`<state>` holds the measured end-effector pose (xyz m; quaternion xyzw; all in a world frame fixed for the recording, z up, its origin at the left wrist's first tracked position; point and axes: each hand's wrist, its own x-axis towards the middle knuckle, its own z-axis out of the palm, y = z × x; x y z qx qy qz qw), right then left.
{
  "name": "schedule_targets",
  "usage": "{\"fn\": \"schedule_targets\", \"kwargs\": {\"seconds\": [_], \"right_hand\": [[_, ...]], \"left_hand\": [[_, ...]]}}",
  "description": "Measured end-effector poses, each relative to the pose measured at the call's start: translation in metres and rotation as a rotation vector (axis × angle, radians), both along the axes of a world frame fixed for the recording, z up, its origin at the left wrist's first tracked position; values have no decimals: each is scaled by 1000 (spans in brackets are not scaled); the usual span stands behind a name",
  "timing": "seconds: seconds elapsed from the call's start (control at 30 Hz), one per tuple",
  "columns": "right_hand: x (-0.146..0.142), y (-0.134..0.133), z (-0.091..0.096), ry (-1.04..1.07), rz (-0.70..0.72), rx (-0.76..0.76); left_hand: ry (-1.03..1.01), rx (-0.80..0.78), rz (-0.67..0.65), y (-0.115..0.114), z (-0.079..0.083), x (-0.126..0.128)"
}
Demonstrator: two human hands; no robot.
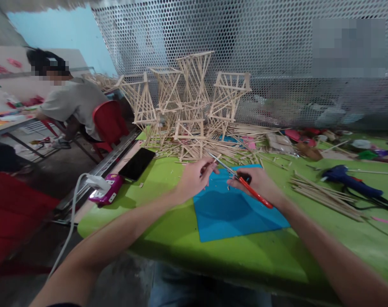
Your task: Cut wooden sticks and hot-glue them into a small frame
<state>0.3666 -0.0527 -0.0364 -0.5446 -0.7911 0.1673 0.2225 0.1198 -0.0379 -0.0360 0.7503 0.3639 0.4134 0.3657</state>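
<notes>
My right hand (256, 181) is closed round a pair of scissors (257, 194) with red-orange handles. The blades point up and to the left, and their tip reaches beside the fingers of my left hand (196, 177). Those fingers are curled together in a pinch; whatever lies between them is too small to make out. Both hands are above a blue sheet (232, 213) dotted with small light scraps. Just beyond them, wooden-stick frames (190, 136) rise from a heap of loose thin sticks (225, 149).
On the green-covered table (168, 238), a phone (138, 164) and a purple power strip (107, 192) with a white plug lie left. At right are a bundle of sticks (324, 196) and a blue glue gun (350, 181). Perforated metal (277, 51) stands behind; a person (72, 102) sits at left.
</notes>
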Motion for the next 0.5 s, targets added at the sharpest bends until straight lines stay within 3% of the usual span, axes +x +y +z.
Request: {"fn": "schedule_targets", "kwargs": {"seconds": [0.33,0.5], "right_hand": [[0,1,-3,11,-10,24],[-4,-3,2,76,17,-81]], "left_hand": [[105,111,39,-7,11,-1],[103,96,24,-7,10,-1]]}}
